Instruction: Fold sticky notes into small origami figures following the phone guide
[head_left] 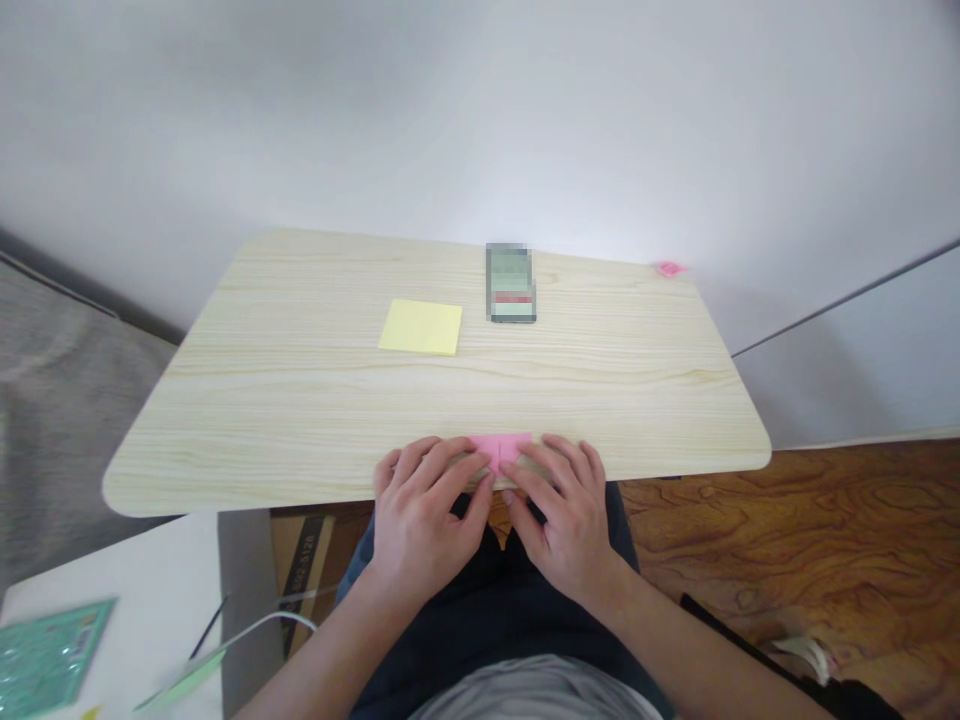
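Head view: a piece of pink paper (512,442) lay at the near edge of the pale wood-grain table (285,400), between the person's two hands. A short line, running front to back, showed near its middle.

The left hand (421,515) was at the paper's left part — fingers bent and lying near one another, index fingertip on the paper, thumb tip just below it. The right hand (571,515) stood in like manner at the right part, index fingertip on the paper, its thumb angled in towards the table edge. Whether either thumb and index finger were clamped on the paper could not be told, as the hands covered part of it.

Farther back on the table, a yellow sticky-note pad (421,327) lay left of centre. To its right, apart from it, was a dark-edged rectangular object (511,283), its face pixelated. A small pink item (670,269) rested at the far right corner — its form too small to settle. At lower left, a green packet (52,655) lay on a white surface (150,560).
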